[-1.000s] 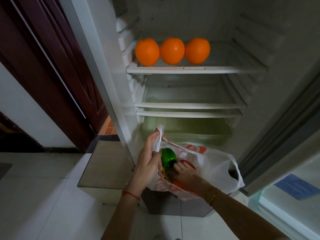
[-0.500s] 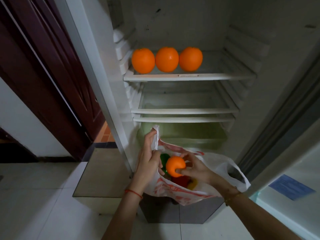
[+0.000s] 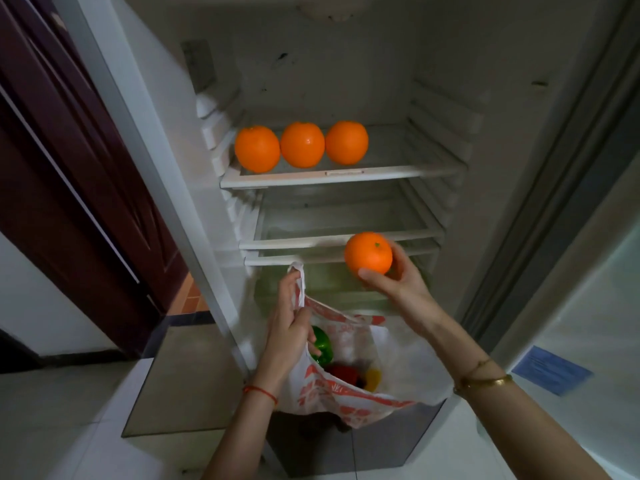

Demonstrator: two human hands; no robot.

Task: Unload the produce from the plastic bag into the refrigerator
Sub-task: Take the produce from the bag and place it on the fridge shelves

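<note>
Four oranges show: three in a row on the far top shelf (image 3: pixel 346 176), namely the left orange (image 3: pixel 257 149), the middle orange (image 3: pixel 302 144) and the right orange (image 3: pixel 346 142), and a fourth orange (image 3: pixel 368 252) nearer, to the right. One plastic bag (image 3: pixel 360 403) hangs near, holding one green piece (image 3: pixel 322 345), one red piece (image 3: pixel 343 374) and one yellow piece (image 3: pixel 374 377). Three shelves and two hands are visible.

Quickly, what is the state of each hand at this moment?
Left hand: closed, gripping the handle of the plastic bag.
Right hand: fingers closed around an orange, held in front of the refrigerator shelves.
</note>
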